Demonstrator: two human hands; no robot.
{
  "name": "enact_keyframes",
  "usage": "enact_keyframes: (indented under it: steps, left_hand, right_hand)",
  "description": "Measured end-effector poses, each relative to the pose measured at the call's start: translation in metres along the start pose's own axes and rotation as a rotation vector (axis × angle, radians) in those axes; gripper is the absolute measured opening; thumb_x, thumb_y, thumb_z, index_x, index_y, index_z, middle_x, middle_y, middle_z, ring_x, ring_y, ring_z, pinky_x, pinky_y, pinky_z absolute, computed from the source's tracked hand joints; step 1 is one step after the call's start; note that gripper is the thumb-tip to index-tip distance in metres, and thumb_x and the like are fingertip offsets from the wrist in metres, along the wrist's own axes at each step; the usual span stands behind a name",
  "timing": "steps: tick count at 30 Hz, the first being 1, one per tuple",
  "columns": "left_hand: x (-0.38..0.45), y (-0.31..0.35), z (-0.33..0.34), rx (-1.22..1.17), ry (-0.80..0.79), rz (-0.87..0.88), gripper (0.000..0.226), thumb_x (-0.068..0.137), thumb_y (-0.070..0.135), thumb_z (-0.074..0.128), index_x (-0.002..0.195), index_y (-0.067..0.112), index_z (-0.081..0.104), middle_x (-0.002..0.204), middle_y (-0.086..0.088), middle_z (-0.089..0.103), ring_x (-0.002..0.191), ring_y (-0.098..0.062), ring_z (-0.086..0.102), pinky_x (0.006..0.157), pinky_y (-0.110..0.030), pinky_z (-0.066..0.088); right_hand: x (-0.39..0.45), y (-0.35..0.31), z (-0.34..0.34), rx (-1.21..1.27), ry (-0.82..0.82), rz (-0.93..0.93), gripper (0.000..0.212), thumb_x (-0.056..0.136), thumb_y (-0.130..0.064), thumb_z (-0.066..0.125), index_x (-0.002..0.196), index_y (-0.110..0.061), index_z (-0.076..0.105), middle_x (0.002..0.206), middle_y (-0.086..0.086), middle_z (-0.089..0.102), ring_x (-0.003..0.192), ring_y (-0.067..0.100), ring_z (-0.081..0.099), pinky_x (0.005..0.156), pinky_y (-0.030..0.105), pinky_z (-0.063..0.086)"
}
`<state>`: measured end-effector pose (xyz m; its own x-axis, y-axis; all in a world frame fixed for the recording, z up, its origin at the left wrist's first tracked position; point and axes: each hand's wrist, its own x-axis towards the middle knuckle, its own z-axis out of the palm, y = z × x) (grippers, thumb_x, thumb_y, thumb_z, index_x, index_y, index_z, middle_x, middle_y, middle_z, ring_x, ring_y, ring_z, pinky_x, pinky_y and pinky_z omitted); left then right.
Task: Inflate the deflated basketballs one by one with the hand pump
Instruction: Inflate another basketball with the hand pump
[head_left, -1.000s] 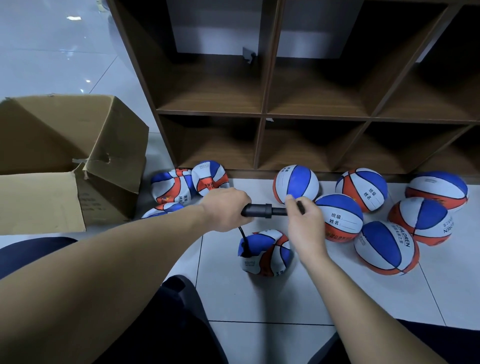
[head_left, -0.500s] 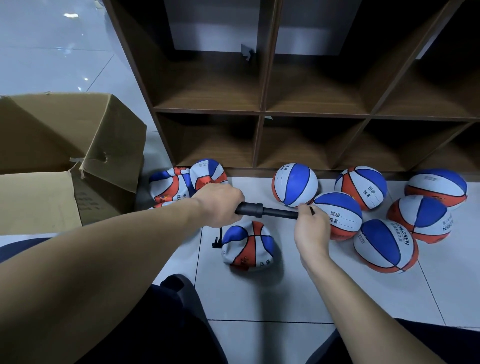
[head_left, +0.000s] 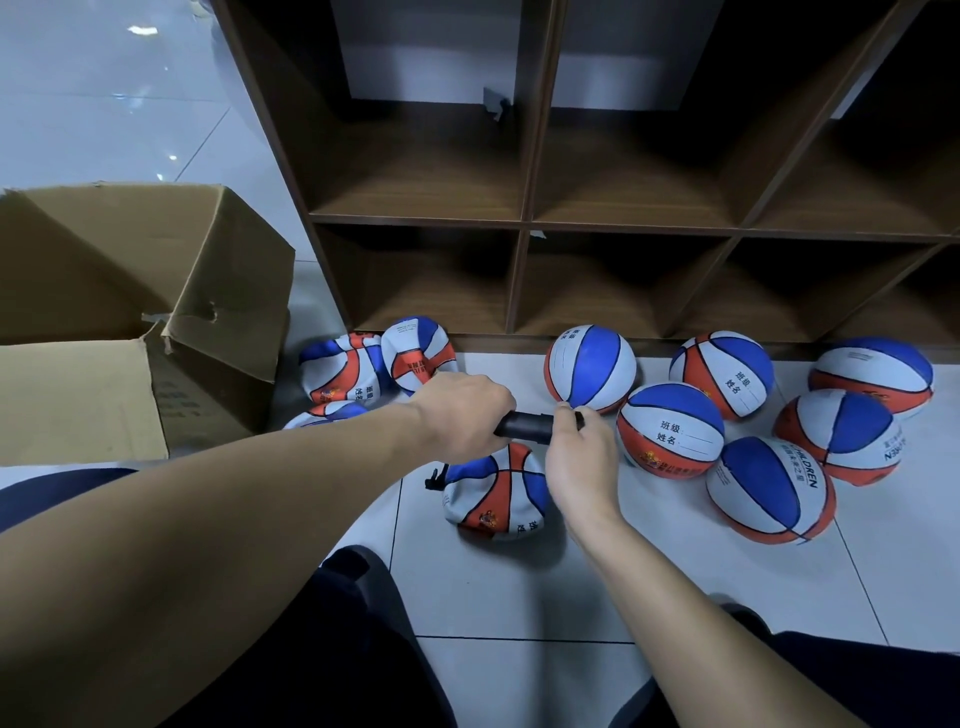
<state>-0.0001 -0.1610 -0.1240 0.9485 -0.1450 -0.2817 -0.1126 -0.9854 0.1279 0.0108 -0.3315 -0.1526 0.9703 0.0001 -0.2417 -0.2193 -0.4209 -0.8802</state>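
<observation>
A black hand pump (head_left: 524, 426) lies level above a half-flat red, white and blue basketball (head_left: 496, 491) on the floor tiles. My left hand (head_left: 460, 415) grips the pump's barrel. My right hand (head_left: 582, 462) grips the handle end, pushed in close to the barrel. A thin black hose (head_left: 435, 479) runs from the pump down to the ball's left side. Crumpled deflated balls (head_left: 345, 374) lie at the left by the shelf foot. Several round inflated balls (head_left: 670, 428) sit to the right.
A brown wooden cubby shelf (head_left: 524, 223) stands just behind the balls. An open cardboard box (head_left: 104, 332) sits on the floor at the left. My knees in dark trousers (head_left: 322, 649) frame the lower edge of the view.
My right hand pulled the pump handle out to the right half a second ago and has now pushed it back in. The ball under the pump has rolled slightly left.
</observation>
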Motion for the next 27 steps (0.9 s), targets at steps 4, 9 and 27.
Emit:
enact_keyframes:
  steps: [4,9,27]
  left_hand:
    - [0.001,-0.005,0.0,-0.043,0.001,0.002,0.015,0.101,0.037,0.06,0.086,0.031,0.059,0.075,0.007,0.061,0.07,-0.017,0.06,0.059,-0.032,0.044]
    - [-0.005,-0.024,0.002,-0.032,-0.025,-0.082,0.009,0.098,0.033,0.061,0.09,0.029,0.063,0.077,0.006,0.063,0.073,-0.018,0.062,0.062,-0.033,0.05]
    - [-0.004,-0.007,0.0,-0.094,-0.003,-0.084,0.014,0.099,0.033,0.06,0.086,0.028,0.063,0.076,0.004,0.063,0.071,-0.021,0.063,0.063,-0.035,0.053]
  right_hand:
    - [0.007,-0.005,-0.01,-0.056,-0.067,-0.064,0.039,0.107,-0.03,0.05,0.076,-0.006,0.046,0.07,0.004,0.048,0.067,0.021,0.045,0.063,0.04,0.038]
    - [0.033,0.01,-0.037,-0.026,-0.011,0.024,0.034,0.098,-0.023,0.053,0.068,-0.018,0.039,0.065,0.004,0.041,0.065,0.024,0.036,0.062,0.039,0.031]
    - [0.01,-0.005,-0.018,-0.044,0.111,-0.049,0.039,0.104,-0.017,0.049,0.067,-0.013,0.039,0.067,0.003,0.046,0.063,0.021,0.041,0.057,0.039,0.032]
